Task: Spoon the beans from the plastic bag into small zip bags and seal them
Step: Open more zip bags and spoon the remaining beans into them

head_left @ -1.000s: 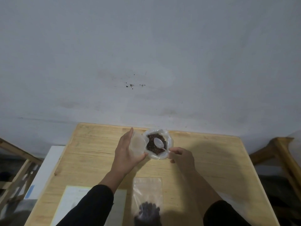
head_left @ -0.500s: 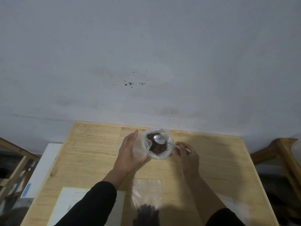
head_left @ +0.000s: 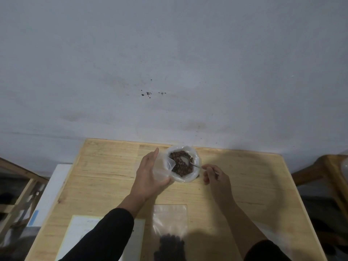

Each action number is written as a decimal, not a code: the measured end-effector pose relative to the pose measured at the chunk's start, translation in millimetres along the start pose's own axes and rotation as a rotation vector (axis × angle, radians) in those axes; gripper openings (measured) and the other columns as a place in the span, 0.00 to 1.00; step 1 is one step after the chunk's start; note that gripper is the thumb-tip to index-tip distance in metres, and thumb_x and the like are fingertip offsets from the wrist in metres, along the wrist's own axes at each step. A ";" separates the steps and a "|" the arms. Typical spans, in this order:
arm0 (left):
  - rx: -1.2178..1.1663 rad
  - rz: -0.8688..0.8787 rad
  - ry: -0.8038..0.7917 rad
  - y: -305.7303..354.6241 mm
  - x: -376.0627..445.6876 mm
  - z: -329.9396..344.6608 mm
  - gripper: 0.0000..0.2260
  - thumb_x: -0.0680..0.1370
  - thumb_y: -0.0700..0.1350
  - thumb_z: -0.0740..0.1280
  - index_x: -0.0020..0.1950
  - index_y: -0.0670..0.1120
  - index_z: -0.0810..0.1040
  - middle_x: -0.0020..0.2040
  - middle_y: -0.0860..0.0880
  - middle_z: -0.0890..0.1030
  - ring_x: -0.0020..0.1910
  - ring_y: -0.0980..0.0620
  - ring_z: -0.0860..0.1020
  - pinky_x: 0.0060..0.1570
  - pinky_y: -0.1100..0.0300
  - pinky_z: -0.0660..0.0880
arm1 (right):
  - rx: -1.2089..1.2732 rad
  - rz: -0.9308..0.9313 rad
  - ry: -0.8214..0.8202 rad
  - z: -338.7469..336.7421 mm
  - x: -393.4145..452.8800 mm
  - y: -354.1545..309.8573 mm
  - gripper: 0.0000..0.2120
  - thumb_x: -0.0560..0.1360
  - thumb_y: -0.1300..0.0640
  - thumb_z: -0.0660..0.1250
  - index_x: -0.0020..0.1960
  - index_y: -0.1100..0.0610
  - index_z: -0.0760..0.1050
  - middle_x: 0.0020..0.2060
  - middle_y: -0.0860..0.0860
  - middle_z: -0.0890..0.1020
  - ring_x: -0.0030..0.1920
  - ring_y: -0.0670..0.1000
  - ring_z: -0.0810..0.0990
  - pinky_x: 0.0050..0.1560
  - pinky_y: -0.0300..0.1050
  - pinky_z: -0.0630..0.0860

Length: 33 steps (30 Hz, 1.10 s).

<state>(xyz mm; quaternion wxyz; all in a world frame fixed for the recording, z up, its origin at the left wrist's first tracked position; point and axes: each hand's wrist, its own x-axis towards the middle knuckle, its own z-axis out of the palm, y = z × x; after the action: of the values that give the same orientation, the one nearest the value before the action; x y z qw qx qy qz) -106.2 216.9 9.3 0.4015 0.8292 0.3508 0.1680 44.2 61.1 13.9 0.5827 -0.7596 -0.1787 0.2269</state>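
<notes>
A rolled-down clear plastic bag (head_left: 195,162) of dark brown beans (head_left: 179,167) stands near the far edge of the wooden table (head_left: 105,178). My left hand (head_left: 148,176) holds a small empty zip bag (head_left: 162,170) open against the big bag's left rim. My right hand (head_left: 214,176) pinches the handle of a metal spoon (head_left: 185,159), whose bowl lies on the beans. A second zip bag (head_left: 170,221) with beans at its bottom lies flat near me.
A white sheet of paper (head_left: 81,230) lies at the table's near left, partly under my left sleeve. More clear plastic (head_left: 273,236) lies at the near right. Wooden frames stand beside the table at left (head_left: 22,187) and right (head_left: 331,166). A grey wall rises behind.
The spoon's bowl has shifted across the beans and now lies on them, with my right hand drawn slightly right. My left hand still holds the small bag at the rim.
</notes>
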 end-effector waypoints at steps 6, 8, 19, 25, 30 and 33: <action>0.033 0.000 0.008 2.7 4.0 2.4 0.47 0.63 0.55 0.77 0.76 0.52 0.55 0.68 0.49 0.65 0.66 0.53 0.65 0.66 0.56 0.67 | 0.146 0.138 -0.038 10.7 5.0 7.7 0.12 0.80 0.64 0.57 0.45 0.61 0.78 0.25 0.49 0.75 0.24 0.44 0.72 0.28 0.35 0.72; 0.025 -0.001 0.005 3.2 4.0 2.7 0.48 0.61 0.58 0.74 0.76 0.52 0.55 0.68 0.48 0.65 0.66 0.52 0.65 0.65 0.54 0.68 | 0.215 0.210 -0.022 14.5 4.3 10.5 0.12 0.80 0.63 0.57 0.45 0.61 0.78 0.27 0.52 0.75 0.25 0.45 0.72 0.27 0.36 0.72; 0.029 -0.006 0.014 0.9 3.3 1.2 0.50 0.58 0.66 0.70 0.76 0.51 0.56 0.68 0.48 0.65 0.66 0.52 0.66 0.62 0.60 0.67 | 0.338 0.257 0.090 2.7 4.7 5.9 0.12 0.80 0.62 0.56 0.46 0.63 0.77 0.28 0.54 0.75 0.26 0.47 0.72 0.27 0.37 0.71; 0.030 0.010 0.033 3.8 3.8 0.7 0.48 0.62 0.53 0.79 0.75 0.48 0.57 0.69 0.47 0.65 0.67 0.52 0.65 0.64 0.62 0.62 | 0.378 0.177 0.086 -14.2 7.0 -12.7 0.13 0.80 0.63 0.56 0.44 0.61 0.78 0.28 0.53 0.75 0.27 0.48 0.72 0.27 0.38 0.71; 0.006 -0.006 0.024 5.2 5.8 2.1 0.49 0.62 0.53 0.80 0.76 0.50 0.56 0.70 0.46 0.64 0.68 0.51 0.64 0.66 0.62 0.61 | 0.418 0.123 0.042 -20.3 6.1 -31.2 0.14 0.80 0.63 0.57 0.42 0.61 0.79 0.27 0.53 0.75 0.26 0.48 0.72 0.25 0.38 0.70; -0.004 0.002 0.021 6.0 7.2 3.0 0.50 0.62 0.52 0.80 0.76 0.50 0.55 0.70 0.45 0.64 0.68 0.50 0.64 0.66 0.60 0.61 | 0.397 0.090 0.008 -15.7 2.9 -43.5 0.13 0.80 0.63 0.57 0.42 0.62 0.79 0.28 0.55 0.75 0.26 0.48 0.72 0.26 0.39 0.70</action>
<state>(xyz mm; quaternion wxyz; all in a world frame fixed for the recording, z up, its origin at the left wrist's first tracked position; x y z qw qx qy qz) -96.8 217.9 12.1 0.3995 0.8268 0.3540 0.1779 54.9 61.3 59.0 0.7110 -0.6381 -0.0940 0.2802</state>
